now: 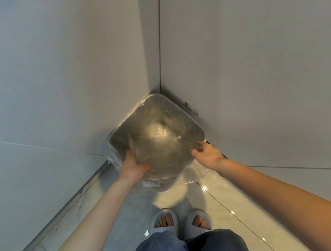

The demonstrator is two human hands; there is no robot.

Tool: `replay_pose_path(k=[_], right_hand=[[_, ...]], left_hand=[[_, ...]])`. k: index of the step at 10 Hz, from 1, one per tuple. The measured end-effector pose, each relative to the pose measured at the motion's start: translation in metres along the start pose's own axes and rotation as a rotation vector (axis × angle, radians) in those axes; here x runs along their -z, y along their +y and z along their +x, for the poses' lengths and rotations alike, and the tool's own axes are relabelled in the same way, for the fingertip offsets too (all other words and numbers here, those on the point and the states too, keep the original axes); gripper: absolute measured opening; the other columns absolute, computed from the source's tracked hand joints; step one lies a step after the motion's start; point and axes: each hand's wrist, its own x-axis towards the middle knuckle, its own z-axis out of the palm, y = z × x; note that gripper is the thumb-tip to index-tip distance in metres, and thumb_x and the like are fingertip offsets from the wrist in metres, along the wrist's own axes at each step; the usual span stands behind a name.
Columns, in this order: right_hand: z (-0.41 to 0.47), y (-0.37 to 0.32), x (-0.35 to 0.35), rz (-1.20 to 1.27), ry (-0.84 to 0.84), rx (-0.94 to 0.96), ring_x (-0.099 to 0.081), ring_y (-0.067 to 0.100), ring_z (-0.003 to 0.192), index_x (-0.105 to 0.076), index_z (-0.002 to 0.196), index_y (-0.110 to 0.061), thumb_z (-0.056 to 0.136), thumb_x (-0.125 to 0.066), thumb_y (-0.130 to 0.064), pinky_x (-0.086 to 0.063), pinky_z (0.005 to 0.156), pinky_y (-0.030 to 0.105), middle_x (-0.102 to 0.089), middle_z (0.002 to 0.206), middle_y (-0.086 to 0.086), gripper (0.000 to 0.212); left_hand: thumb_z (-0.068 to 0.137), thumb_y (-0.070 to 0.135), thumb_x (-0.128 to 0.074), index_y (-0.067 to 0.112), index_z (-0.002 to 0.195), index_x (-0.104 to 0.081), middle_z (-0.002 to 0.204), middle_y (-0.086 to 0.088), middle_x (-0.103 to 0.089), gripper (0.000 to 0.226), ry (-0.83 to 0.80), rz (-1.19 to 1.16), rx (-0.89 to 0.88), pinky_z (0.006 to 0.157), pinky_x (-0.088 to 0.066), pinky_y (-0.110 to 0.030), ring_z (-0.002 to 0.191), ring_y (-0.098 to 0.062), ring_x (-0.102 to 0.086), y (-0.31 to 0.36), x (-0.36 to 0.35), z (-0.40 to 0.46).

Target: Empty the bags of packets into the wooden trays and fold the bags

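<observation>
I hold a clear, crumpled plastic bag (163, 160) spread between both hands, low in front of me. My left hand (133, 164) grips its left edge, thumb on top. My right hand (206, 153) pinches its right edge. The bag hangs over the front half of a square white bin (181, 107) that stands in the corner of two walls and is lined with clear plastic. I cannot tell whether anything is inside the bag. No wooden trays or packets are in view.
Pale walls (65, 65) close in on the left and right and meet behind the bin. A glossy tiled floor (225, 202) runs toward me. My feet in grey open-toe slippers (165, 220) stand just short of the bin.
</observation>
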Motion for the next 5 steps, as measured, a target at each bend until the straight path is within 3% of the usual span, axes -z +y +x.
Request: replay_pose_path(k=[1, 3, 5], right_hand=[[-0.017, 0.001, 0.006, -0.040, 0.005, 0.012, -0.036, 0.028, 0.134, -0.022, 0.144, -0.015, 0.092, -0.044, -0.030, -0.030, 0.107, 0.032, -0.041, 0.144, 0.011, 0.059], [-0.066, -0.005, 0.018, -0.113, -0.003, 0.060, -0.036, 0.030, 0.133, -0.022, 0.144, -0.019, 0.091, -0.044, -0.031, -0.033, 0.108, 0.037, -0.038, 0.145, 0.011, 0.059], [-0.132, -0.026, 0.030, -0.316, 0.069, 0.126, -0.034, 0.030, 0.132, -0.022, 0.143, -0.021, 0.089, -0.044, -0.035, -0.031, 0.108, 0.044, -0.037, 0.145, 0.009, 0.060]], left_hand=[[0.086, 0.024, -0.055, 0.009, 0.144, -0.001, 0.153, -0.013, -0.017, 0.080, -0.001, 0.079, -0.039, 0.112, -0.024, -0.036, 0.138, -0.029, -0.024, 0.010, 0.003, -0.017], [0.089, 0.029, -0.048, 0.008, 0.142, -0.015, 0.152, -0.015, -0.018, 0.065, -0.003, 0.305, -0.142, 0.110, -0.022, -0.034, 0.138, -0.029, -0.025, 0.030, 0.020, -0.064], [0.088, 0.038, -0.045, 0.011, 0.143, -0.014, 0.153, -0.014, -0.017, 0.068, 0.017, 0.536, -0.241, 0.113, -0.018, -0.045, 0.141, -0.029, -0.016, 0.059, 0.042, -0.127]])
